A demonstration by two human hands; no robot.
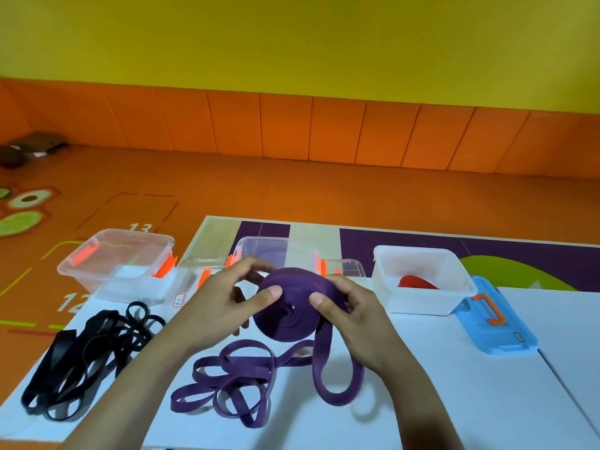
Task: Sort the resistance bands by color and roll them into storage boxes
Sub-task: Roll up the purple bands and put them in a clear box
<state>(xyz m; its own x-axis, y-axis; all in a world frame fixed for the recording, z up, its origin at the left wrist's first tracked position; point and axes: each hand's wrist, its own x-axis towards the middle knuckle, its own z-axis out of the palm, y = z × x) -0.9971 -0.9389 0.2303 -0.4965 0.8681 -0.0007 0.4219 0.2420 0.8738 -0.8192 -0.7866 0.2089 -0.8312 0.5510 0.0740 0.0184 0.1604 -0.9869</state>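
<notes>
From the head view, we grip a purple roll [292, 306] over a white desk [454, 384] in an orange and yellow room.
Our left hand [220, 303] and right hand [350, 316] curl their fingers [271, 293] round the roll above the desk's middle. Loose purple bands [227, 384] lie nearer, and black bands [87, 349] lie at the near left. At the far right, a white box [380, 274] holds a red band [417, 282]. Beyond are an orange floor [292, 190], padded panels [324, 131] and a yellow wall [292, 43].

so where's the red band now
In the head view the red band lies inside the white box on the table's right side, just left of the blue lid.
</notes>
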